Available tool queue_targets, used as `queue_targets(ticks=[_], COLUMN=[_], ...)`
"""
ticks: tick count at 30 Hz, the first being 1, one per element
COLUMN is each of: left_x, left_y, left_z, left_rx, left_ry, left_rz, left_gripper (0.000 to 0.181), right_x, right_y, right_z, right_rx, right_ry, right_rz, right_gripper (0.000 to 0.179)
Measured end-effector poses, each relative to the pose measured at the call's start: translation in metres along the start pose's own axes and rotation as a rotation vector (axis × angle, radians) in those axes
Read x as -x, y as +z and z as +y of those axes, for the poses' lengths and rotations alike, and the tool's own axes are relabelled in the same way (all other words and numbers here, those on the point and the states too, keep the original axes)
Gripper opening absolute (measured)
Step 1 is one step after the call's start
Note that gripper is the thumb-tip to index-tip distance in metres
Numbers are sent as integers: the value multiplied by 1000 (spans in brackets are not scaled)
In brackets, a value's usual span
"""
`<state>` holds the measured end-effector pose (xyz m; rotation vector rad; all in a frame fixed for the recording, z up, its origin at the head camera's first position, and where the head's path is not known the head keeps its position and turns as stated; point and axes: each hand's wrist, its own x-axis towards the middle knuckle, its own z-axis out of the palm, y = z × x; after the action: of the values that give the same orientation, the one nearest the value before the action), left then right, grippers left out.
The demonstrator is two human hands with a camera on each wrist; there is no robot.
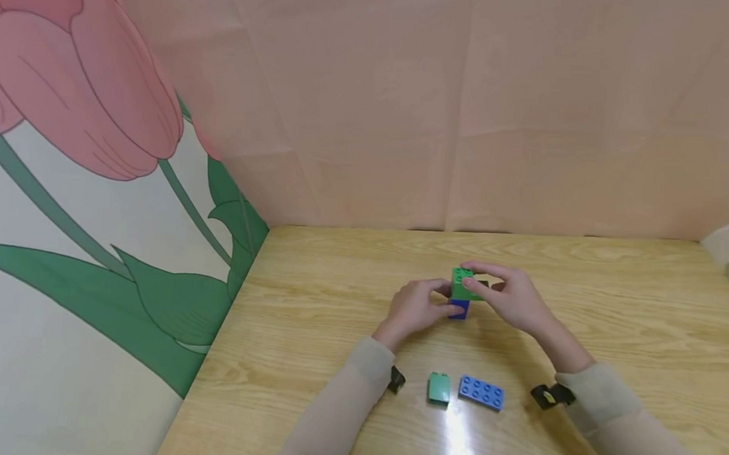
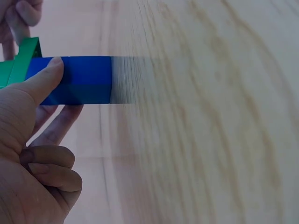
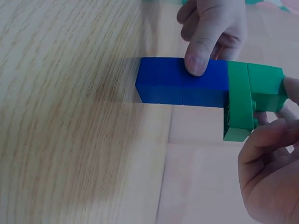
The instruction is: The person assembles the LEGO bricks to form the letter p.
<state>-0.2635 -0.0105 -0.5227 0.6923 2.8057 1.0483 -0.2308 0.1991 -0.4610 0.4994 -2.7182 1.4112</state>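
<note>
Head view: two hands work at one upright stack (image 1: 460, 292), green above and blue below, on the wooden table (image 1: 311, 307). The left hand (image 1: 419, 307) pinches the blue part with thumb and fingers; the right hand (image 1: 512, 297) grasps the green top, thumb in front and a finger behind. Nearer the person lie two loose pieces, side by side and apart: one loose green block (image 1: 439, 389) and one loose blue brick (image 1: 481, 392), the latter with eight studs in two rows of four. Two pale sleeves (image 1: 339, 408) cover the arms, and two dark wrist devices (image 1: 396, 380) show, one beside each cuff. Behind the table hangs one pink backdrop (image 1: 370, 111); to the left stands one wall covering (image 1: 93, 213) printed with tulips

Left wrist view: the blue part counts two blocks, an upper blue block under the left thumb and a lower blue block (image 2: 91, 77) with its free end at the table. Two of the left hand's fingers curl toward the palm. The right hand shows only partly, at the upper corner

Right wrist view: four blocks in all make up the stack, two blue and two green. One long green block (image 3: 239, 102) sits on the upper blue block (image 3: 212, 79) and juts out on the right hand's side; one small green block (image 3: 266, 81) tops it, held at its end by the right fingers
</note>
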Motion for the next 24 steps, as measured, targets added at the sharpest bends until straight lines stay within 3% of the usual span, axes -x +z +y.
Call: queue_targets(ticks=[17,24], left_x=[1,1], left_y=[-5,-5], left_z=[-1,0], left_rx=[4,12], left_ry=[-23,-18], left_rz=[-2,0], left_gripper=[40,40], right_x=[-2,9], right_y=[10,6], right_z=[9,2], right_rx=[-51,-64], right_ry=[-40,22], right_rz=[39,101], right_gripper=[39,37])
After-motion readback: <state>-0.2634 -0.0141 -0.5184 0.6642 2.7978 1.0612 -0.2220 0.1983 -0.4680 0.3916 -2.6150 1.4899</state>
